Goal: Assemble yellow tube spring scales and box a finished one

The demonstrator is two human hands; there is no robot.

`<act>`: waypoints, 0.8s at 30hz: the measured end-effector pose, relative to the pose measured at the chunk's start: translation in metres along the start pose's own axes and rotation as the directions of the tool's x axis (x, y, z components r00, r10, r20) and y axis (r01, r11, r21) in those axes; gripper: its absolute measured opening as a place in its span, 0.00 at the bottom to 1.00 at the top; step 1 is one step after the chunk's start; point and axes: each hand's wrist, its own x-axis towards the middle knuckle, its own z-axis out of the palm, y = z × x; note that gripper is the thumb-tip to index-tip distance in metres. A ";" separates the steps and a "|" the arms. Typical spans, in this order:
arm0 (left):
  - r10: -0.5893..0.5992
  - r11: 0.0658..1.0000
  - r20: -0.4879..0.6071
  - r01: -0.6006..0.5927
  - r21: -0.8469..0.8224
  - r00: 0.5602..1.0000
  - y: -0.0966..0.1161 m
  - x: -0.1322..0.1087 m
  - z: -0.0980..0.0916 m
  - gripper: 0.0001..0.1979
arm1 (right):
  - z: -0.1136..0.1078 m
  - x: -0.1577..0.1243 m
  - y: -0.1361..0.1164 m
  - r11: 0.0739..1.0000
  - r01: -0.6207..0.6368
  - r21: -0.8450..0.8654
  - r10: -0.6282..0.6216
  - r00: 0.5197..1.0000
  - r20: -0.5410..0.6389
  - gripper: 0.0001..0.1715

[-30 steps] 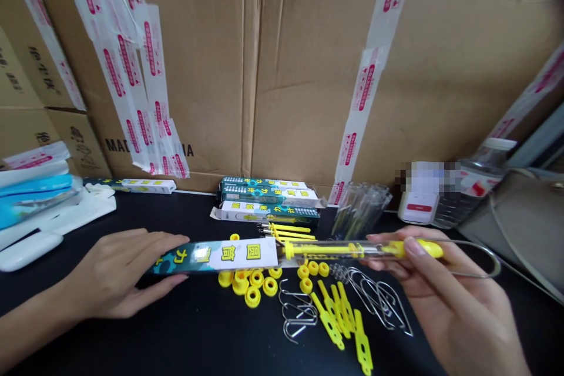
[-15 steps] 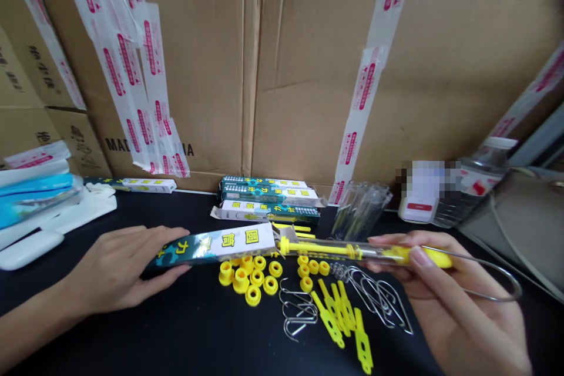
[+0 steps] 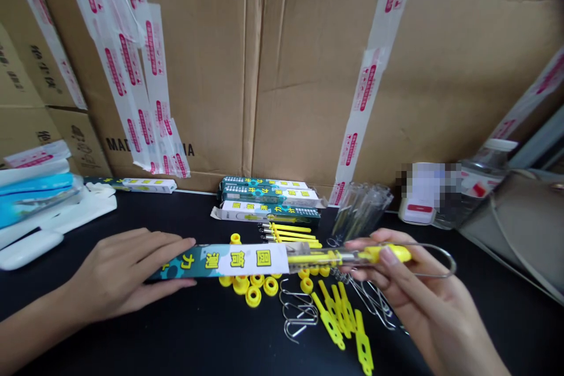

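Observation:
My left hand grips the closed end of a slim green and white cardboard box, which lies nearly level above the table. From the other side my right hand pinches a tubular spring scale by its yellow end. This scale has a clear tube and a large wire hook sticking out at the right. Its far end is inside the box's open mouth. Under the box lie yellow ring caps, partly covered by it. Nearer me are small S-shaped hooks and flat yellow strips.
Behind stand packed boxes, yellow rods with springs and clear tubes. A phone and a plastic bottle are at the right back. Plastic packets lie at the left. A large carton walls off the back.
My right hand has moved left, pushing the spring scale further into the box. The box has levelled out and shifted slightly right, with more of its printed side showing.

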 end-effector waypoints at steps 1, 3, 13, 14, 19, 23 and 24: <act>0.012 1.000 -0.001 -0.012 0.006 1.000 0.002 0.002 0.000 0.18 | 0.002 -0.002 0.001 0.999 -0.035 0.011 0.035 0.998 0.042 0.18; 0.017 1.000 0.004 -0.017 -0.005 1.000 0.008 0.005 -0.001 0.17 | 0.006 -0.007 0.006 0.994 -0.103 0.030 0.099 0.988 0.120 0.17; -0.351 0.896 -0.005 0.334 -0.291 0.936 0.034 0.015 0.001 0.15 | 0.004 -0.011 0.016 0.961 -0.255 -0.105 0.273 0.933 0.235 0.14; -0.375 0.880 0.000 0.356 -0.314 0.927 0.034 0.016 0.002 0.16 | 0.006 -0.012 0.014 0.961 -0.266 -0.083 0.278 0.936 0.217 0.14; -0.473 0.806 -0.012 0.428 -0.409 0.881 0.037 0.019 0.001 0.21 | 0.012 -0.020 0.012 0.945 -0.318 -0.072 0.326 0.922 0.209 0.18; -0.590 0.681 0.027 0.515 -0.520 0.807 0.042 0.022 -0.002 0.23 | 0.014 -0.021 0.013 0.947 -0.307 -0.093 0.318 0.936 0.148 0.18; -0.620 0.638 0.058 0.546 -0.544 0.782 0.043 0.023 -0.003 0.23 | 0.014 -0.021 0.013 0.948 -0.306 -0.090 0.317 0.938 0.141 0.18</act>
